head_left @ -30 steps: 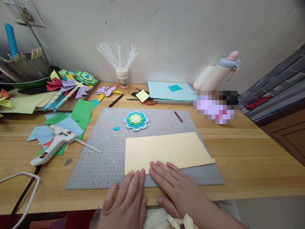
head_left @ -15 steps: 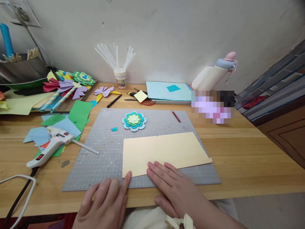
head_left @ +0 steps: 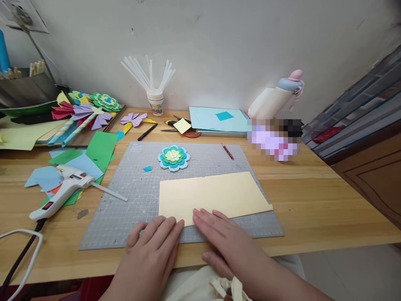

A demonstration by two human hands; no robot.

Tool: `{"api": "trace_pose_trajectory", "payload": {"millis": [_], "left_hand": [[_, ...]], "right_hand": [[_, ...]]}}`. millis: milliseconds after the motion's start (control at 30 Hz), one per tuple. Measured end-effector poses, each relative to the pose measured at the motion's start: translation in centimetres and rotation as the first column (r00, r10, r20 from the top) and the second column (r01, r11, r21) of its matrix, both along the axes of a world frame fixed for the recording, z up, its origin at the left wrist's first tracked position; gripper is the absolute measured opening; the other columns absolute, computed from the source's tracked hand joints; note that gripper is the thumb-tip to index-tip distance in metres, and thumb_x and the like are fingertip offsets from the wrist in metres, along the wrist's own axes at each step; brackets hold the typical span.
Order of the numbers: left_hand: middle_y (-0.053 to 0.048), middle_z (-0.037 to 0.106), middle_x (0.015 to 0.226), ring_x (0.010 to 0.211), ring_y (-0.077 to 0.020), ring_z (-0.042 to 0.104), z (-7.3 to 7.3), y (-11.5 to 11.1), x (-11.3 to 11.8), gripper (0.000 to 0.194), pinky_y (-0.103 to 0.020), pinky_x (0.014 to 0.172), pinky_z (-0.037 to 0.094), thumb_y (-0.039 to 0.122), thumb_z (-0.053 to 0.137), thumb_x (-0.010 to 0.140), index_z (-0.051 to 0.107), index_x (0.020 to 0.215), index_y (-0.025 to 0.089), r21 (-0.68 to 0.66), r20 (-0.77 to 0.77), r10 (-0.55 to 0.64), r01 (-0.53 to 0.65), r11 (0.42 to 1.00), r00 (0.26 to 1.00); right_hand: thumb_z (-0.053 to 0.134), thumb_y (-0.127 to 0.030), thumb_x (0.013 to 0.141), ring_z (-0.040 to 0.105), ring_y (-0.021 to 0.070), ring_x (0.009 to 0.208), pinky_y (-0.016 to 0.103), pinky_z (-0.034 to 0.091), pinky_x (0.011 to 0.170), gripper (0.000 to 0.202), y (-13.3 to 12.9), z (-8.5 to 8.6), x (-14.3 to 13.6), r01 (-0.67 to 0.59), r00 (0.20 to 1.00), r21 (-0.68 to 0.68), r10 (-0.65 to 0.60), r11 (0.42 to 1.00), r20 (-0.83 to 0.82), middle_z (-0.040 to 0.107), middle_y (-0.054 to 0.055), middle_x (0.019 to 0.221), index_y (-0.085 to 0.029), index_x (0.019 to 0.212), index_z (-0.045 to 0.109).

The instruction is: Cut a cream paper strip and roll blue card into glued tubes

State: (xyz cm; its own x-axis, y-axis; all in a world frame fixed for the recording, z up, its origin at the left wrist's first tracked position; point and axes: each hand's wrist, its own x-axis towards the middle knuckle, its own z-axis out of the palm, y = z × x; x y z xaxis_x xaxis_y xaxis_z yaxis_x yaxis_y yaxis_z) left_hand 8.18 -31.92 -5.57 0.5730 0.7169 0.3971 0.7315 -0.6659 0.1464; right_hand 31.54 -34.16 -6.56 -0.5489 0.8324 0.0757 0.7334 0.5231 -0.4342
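Observation:
A sheet of pale yellow paper (head_left: pixel 213 194), seemingly folded, lies on the grey cutting mat (head_left: pixel 125 213). My left hand (head_left: pixel 153 246) rests at its near left edge, fingers stretched and touching the paper's border. Flat on the near edge, just to the right, lies my right hand (head_left: pixel 219 238), its fingers extended over the paper. Neither hand grips anything. Beyond the sheet sits a layered paper flower (head_left: pixel 173 158) in blue, green and cream. A small blue scrap (head_left: pixel 147 169) is left of the flower, and a dark red pencil (head_left: pixel 227 151) lies near the mat's far right.
At left, a white glue gun (head_left: pixel 62 188) rests on coloured paper scraps (head_left: pixel 100 148), its cable running to the front edge. Along the wall stand a paper cup (head_left: pixel 155 102) with white sticks, a stack of blue paper (head_left: pixel 206 119) and a bottle (head_left: pixel 272 100).
My left hand has slid right along the paper's near edge, closer to my right hand, and its fingers have straightened. The right hand stays almost in place. The view has shifted slightly.

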Motion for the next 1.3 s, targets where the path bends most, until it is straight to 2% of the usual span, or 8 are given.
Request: {"api": "trace_pose_trajectory", "payload": {"millis": [67,133,200,267,333,500,733,1300], "left_hand": [[0.002,0.066,0.108,0.102,-0.0194,0.054,0.1,0.4,0.4,0.025,-0.036,0.089,0.028,0.021,0.049,0.089,0.059,0.111,0.028,-0.106,0.002,0.02,-0.02,0.994,1.0],[0.001,0.065,0.106,0.101,-0.0204,0.053,0.3,1.1,0.7,0.02,-0.037,0.087,0.029,0.023,0.049,0.09,0.059,0.106,0.027,-0.224,0.009,0.064,-0.06,0.973,0.998],[0.0,0.064,0.098,0.096,-0.0208,0.053,0.8,1.9,1.1,0.014,-0.037,0.083,0.03,0.028,0.048,0.09,0.059,0.097,0.025,-0.347,0.004,0.11,-0.101,0.932,0.994],[0.0,0.063,0.089,0.09,-0.0209,0.052,1.3,2.8,1.5,0.015,-0.038,0.08,0.03,0.03,0.047,0.09,0.058,0.086,0.023,-0.443,-0.039,0.13,-0.134,0.886,0.991],[0.0,0.061,0.082,0.086,-0.0209,0.052,1.8,3.5,1.8,0.019,-0.038,0.078,0.03,0.029,0.046,0.09,0.057,0.077,0.021,-0.477,-0.1,0.123,-0.156,0.865,0.987],[-0.001,0.06,0.078,0.084,-0.0223,0.051,2.7,4.1,2.3,0.022,-0.04,0.078,0.03,0.026,0.044,0.09,0.055,0.072,0.02,-0.431,-0.226,0.111,-0.202,0.879,0.968],[-0.001,0.06,0.083,0.087,-0.0214,0.051,2.6,4.1,3.9,0.018,-0.038,0.079,0.032,0.026,0.048,0.089,0.059,0.076,0.021,-0.48,-0.136,0.027,-0.089,0.873,0.99],[-0.004,0.058,0.083,0.083,-0.0221,0.051,2.7,5.3,3.7,0.021,-0.036,0.072,0.037,0.028,0.049,0.09,0.057,0.073,0.019,-0.519,-0.162,-0.003,-0.082,0.851,0.987]], "right_hand": [[0.044,-0.022,0.093,0.041,0.0189,0.13,0.038,0.036,0.106,0.049,0.5,0.4,0.7,0.195,0.972,-0.021,-0.196,0.981,-0.131,0.046,0.01,0.142,-0.019,0.141,0.035],[0.048,-0.022,0.092,0.052,0.0216,0.114,0.039,0.043,0.095,0.028,1.3,0.8,1.4,0.353,0.911,-0.042,-0.354,0.935,-0.21,0.059,0.011,0.122,-0.019,0.119,0.055],[0.054,-0.019,0.088,0.056,0.0213,0.095,0.039,0.045,0.083,0.008,2.3,1.1,1.7,0.382,0.898,-0.086,-0.391,0.92,-0.202,0.063,0.007,0.098,-0.02,0.09,0.061],[0.058,-0.015,0.084,0.055,0.0188,0.083,0.035,0.043,0.076,0.011,3.0,1.5,1.5,0.364,0.907,-0.129,-0.382,0.923,-0.177,0.06,0.002,0.082,-0.02,0.075,0.057],[0.059,-0.012,0.083,0.053,0.0172,0.079,0.033,0.04,0.073,0.014,3.3,1.7,0.9,0.35,0.912,-0.146,-0.372,0.925,-0.174,0.058,0.0,0.078,-0.02,0.073,0.055],[0.059,-0.014,0.082,0.051,0.0161,0.077,0.032,0.038,0.071,0.011,3.3,1.9,-0.4,0.382,0.904,-0.136,-0.4,0.914,-0.148,0.054,0.0,0.084,-0.019,0.074,0.054],[0.062,-0.022,0.083,0.05,0.017,0.08,0.033,0.038,0.073,0.012,3.4,2.3,-0.2,0.386,0.908,-0.166,-0.406,0.907,-0.104,0.053,0.001,0.087,-0.02,0.074,0.055],[0.062,-0.021,0.084,0.05,0.0155,0.076,0.031,0.036,0.07,0.016,3.8,2.3,-0.8,0.409,0.91,-0.115,-0.414,0.905,-0.023,0.054,0.0,0.083,-0.019,0.07,0.055]]}}
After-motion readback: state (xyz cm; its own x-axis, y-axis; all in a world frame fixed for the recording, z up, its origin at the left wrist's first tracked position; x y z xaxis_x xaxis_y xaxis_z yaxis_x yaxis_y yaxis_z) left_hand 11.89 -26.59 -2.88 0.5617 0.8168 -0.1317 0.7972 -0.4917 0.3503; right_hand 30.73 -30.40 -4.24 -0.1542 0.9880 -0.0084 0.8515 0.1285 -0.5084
